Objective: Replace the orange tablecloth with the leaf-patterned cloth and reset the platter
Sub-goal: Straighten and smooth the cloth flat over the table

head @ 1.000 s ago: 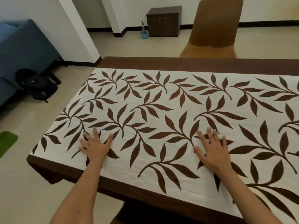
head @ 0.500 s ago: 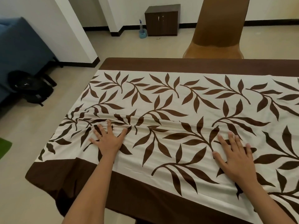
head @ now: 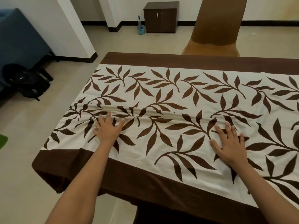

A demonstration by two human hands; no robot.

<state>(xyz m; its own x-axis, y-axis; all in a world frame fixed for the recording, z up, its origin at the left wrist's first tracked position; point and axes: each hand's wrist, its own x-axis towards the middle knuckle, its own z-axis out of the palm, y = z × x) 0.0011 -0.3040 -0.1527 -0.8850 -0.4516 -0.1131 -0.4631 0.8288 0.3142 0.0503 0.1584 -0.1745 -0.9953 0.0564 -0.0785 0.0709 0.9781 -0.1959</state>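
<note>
- The leaf-patterned cloth [head: 178, 97] covers the whole bench under both hands, cream with brown leaf sprays, and its dark brown border runs along the near edge below the wrists and along the far edge beyond the fingertips.
- The near-left corner of that border hangs off the bench, down and left of the left hand.
- A long raised fold [head: 145, 113] sits in the cloth just ahead of both sets of fingertips, running from the left hand across toward the right hand; more small creases fan out to the left of the left hand.
- Brown chair [head: 216, 25] stands far beyond the right hand, tucked against the far side of the bench.
- Blue sofa [head: 21, 39] sits well out to the left of the left hand, with a black bag [head: 27, 81] on the floor in front of it.
- Small dark cabinet [head: 161, 16] stands against the far wall, ahead of and between the hands, with a spray bottle [head: 140, 25] just to its left.
- Left hand [head: 107, 129] lies palm-down on the cloth, fingers spread wide, gripping nothing, fingertips right up against the fold; a ring [head: 98, 126] shows on one finger.
- Right hand [head: 229, 143] is also pressed flat, fingers splayed, holding nothing, well apart from the left hand.
</note>
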